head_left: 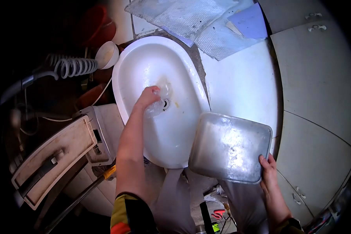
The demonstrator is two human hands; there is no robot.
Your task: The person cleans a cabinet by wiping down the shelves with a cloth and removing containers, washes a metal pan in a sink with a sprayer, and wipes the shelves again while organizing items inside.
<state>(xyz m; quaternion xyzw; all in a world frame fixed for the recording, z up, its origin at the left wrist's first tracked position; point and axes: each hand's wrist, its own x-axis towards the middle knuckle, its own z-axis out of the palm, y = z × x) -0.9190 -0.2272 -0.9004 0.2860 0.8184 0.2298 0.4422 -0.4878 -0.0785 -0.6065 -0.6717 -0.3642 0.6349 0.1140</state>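
From where I'm standing, the person's left grip [147, 96] is reaching down into a white basin [173, 134], its fingers curling around some clear, crumpled stuff [165, 85]. That stuff is showing just beyond the knuckles and again beneath the hand; it is looking like plastic film, though it is too blurred for me to be sure. Just to the right of this grip, the dark drain hole [165, 104] is showing, with a small yellowish stain [176, 104] lying just past it.

The right grip [270, 173] is pinching a metal pan [230, 148] at its near right corner, the thumb pressing on the face and the other fingers going out of sight behind the edge. The pan is stretching leftward from that grip, tilting, catching the light and covering part of the basin's rim.

Beyond the right grip, a white surface [238, 82] is running alongside the basin, with bubble wrap [179, 19] lying at its far end. To the far left of the left grip, a coiled hose [76, 67] is hanging near a white bowl [107, 55].
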